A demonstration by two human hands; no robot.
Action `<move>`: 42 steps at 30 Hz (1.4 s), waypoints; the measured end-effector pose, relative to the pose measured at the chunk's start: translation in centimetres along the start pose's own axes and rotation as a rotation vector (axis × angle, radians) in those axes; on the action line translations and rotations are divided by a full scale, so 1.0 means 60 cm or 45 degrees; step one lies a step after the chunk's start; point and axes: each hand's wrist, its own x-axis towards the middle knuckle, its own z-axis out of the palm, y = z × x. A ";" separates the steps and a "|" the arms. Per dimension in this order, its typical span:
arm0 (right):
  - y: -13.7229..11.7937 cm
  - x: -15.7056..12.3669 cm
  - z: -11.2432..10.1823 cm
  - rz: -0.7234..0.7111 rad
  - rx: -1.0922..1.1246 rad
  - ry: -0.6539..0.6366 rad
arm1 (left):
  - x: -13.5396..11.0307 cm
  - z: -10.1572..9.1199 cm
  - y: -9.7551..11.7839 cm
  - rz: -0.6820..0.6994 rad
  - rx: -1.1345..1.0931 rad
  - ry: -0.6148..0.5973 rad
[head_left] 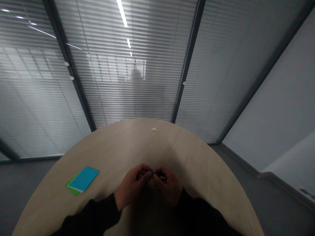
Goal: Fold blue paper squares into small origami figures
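Note:
My left hand (134,186) and my right hand (167,184) meet over the near middle of a pale wooden table (201,170). Both have their fingers curled and pinched together on one small dark blue thing (151,171) held between the fingertips. It is too small and too hidden to name. Dark sleeves cover both forearms.
A small stack of paper sheets, blue (84,178) on top with green under it, lies on the table to the left of my hands. A tiny yellow folded piece (154,129) sits near the far edge. Glass walls with blinds stand behind the table.

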 end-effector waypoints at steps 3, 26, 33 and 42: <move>-0.001 -0.001 0.001 -0.011 -0.037 -0.014 | 0.001 -0.001 -0.001 -0.021 0.030 0.014; -0.008 -0.001 0.000 -0.112 -0.197 0.114 | 0.002 0.003 -0.005 -0.020 -0.063 0.184; -0.004 0.000 -0.002 -0.026 -0.119 0.091 | -0.001 0.000 0.011 -0.097 -0.085 0.128; -0.008 0.000 -0.008 0.017 -0.053 0.128 | -0.004 0.000 0.020 -0.097 -0.115 0.045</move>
